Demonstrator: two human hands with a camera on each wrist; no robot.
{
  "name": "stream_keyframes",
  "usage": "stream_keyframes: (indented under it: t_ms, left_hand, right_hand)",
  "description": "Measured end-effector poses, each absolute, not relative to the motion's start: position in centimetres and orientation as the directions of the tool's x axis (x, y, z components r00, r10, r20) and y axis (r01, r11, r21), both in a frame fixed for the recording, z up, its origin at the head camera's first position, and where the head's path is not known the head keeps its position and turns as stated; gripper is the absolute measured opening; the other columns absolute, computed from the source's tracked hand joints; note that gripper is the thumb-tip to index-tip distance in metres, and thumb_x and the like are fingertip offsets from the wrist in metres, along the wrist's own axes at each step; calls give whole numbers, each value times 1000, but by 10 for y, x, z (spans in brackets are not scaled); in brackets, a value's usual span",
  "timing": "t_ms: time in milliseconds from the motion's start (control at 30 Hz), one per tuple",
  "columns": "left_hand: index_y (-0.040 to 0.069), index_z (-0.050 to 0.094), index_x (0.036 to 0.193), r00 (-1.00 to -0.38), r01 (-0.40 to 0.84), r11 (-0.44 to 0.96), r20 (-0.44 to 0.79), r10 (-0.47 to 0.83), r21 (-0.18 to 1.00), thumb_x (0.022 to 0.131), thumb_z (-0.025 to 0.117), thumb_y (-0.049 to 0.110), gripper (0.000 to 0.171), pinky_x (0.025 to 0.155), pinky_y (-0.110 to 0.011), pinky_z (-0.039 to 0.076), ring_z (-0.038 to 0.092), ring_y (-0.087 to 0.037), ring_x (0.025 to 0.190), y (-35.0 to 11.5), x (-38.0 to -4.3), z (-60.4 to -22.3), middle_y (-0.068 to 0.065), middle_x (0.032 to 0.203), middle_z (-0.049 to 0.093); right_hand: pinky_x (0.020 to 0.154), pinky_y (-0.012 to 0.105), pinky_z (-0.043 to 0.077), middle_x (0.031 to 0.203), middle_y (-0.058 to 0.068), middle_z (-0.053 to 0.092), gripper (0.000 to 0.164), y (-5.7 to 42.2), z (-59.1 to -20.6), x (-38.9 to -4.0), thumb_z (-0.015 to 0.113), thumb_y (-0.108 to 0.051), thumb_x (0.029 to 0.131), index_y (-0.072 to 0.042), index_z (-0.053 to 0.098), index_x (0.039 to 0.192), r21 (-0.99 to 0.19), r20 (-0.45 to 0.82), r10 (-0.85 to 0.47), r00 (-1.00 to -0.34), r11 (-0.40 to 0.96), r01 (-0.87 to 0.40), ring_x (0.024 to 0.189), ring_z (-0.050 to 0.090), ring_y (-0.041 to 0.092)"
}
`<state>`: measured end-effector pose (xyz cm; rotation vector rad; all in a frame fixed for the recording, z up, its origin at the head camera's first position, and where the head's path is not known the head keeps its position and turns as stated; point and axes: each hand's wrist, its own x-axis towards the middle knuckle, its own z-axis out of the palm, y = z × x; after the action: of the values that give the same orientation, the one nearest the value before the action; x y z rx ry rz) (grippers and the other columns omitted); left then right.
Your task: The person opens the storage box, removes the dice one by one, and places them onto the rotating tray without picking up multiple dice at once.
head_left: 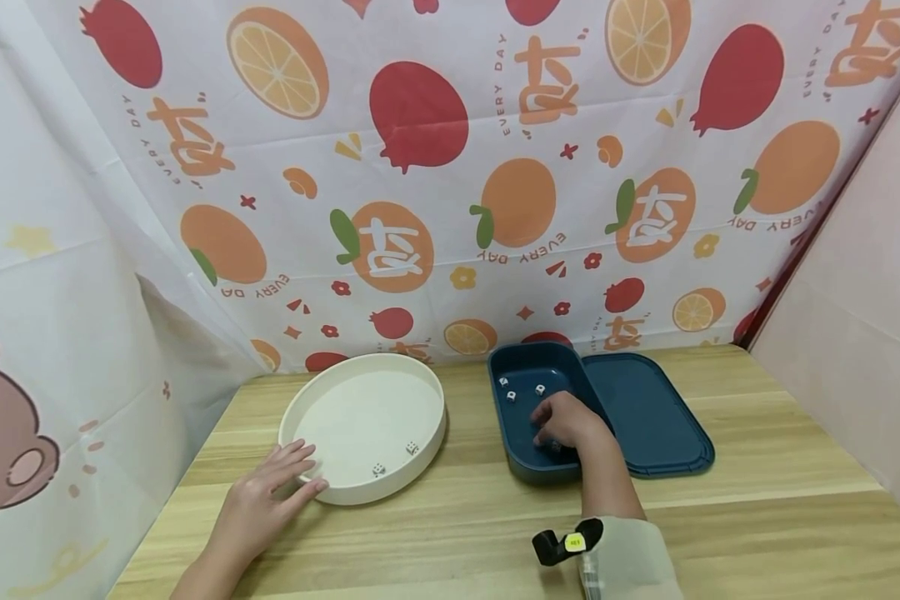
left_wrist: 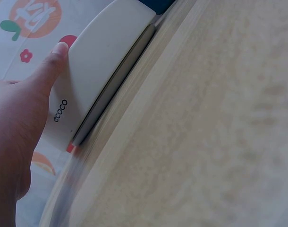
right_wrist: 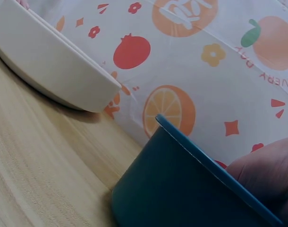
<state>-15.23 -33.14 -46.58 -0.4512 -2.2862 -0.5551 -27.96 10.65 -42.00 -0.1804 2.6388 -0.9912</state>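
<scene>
My left hand (head_left: 258, 500) rests at the near left rim of a round white tray (head_left: 360, 408), fingers over the edge. In the left wrist view, its straight thumb (left_wrist: 56, 61) lies along the tray's outer wall. Two white dice (head_left: 378, 469) lie inside the tray near its front. My right hand (head_left: 566, 421) reaches down into a dark blue rectangular box (head_left: 521, 454), fingers bent toward its floor. A die (head_left: 556, 447) shows partly below these fingers; I cannot tell whether they pinch it. Several more dice (head_left: 512, 397) lie farther back in the box.
A flat dark blue lid (head_left: 656, 417) lies on the wooden table (head_left: 780, 500) against the box's right side. Fruit-printed cloth (head_left: 435, 200) hangs behind, with pale cloth walls on both sides. A gap of tabletop separates tray and box.
</scene>
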Motion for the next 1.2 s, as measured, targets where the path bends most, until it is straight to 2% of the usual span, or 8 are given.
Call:
stream_keyframes:
  t_ms: [233, 433, 600, 833, 1033, 1200]
  left_hand:
    - [8, 79, 95, -673, 469, 846, 723, 155, 256, 62, 91, 20, 36, 113, -4, 26, 41, 17, 126, -331, -152, -465, -9, 111, 74]
    - [7, 79, 95, -674, 467, 846, 722, 154, 256, 63, 91, 20, 37, 114, -4, 26, 40, 18, 126, -330, -151, -465, -10, 111, 74]
    - [8, 79, 95, -676, 464, 848, 721, 153, 256, 63, 91, 20, 37, 113, -4, 25, 40, 18, 126, -330, -151, -466, -10, 111, 74]
    - [8, 79, 95, -674, 465, 848, 723, 152, 255, 63, 91, 20, 37, 113, -4, 25, 41, 18, 126, -330, -150, -467, -10, 112, 74]
    - [7, 79, 96, -680, 456, 853, 718, 149, 254, 63, 91, 21, 37, 113, -2, 24, 38, 19, 127, -330, -149, -466, -10, 112, 74]
    - [8, 79, 95, -677, 458, 851, 721, 148, 256, 62, 91, 20, 37, 113, -2, 24, 37, 19, 127, -330, -149, -467, -11, 112, 74]
  right_hand:
    - [68, 28, 51, 88, 3, 68, 20, 106, -421, -277, 70, 1, 85, -9, 73, 102, -672, -274, -260, -926, 741, -9, 72, 62, 18]
    - [66, 28, 49, 90, 5, 62, 18, 107, -421, -274, 72, 2, 83, -11, 73, 96, -654, -271, -297, -916, 755, -52, 76, 58, 18]
    - [70, 29, 51, 89, 7, 64, 21, 108, -422, -274, 56, 4, 92, -10, 71, 96, -674, -264, -311, -913, 737, -56, 75, 62, 18]
    - [76, 31, 52, 90, 2, 63, 24, 107, -425, -278, 68, 6, 83, -14, 74, 96, -678, -220, -342, -914, 727, -109, 83, 55, 18]
    - [81, 35, 57, 94, 1, 67, 18, 107, -423, -278, 67, 0, 88, -14, 76, 96, -683, -219, -343, -913, 722, -107, 85, 58, 19]
    - [78, 33, 58, 97, 1, 66, 15, 105, -420, -279, 64, -7, 94, -15, 75, 99, -702, -165, -318, -934, 703, -115, 82, 59, 19]
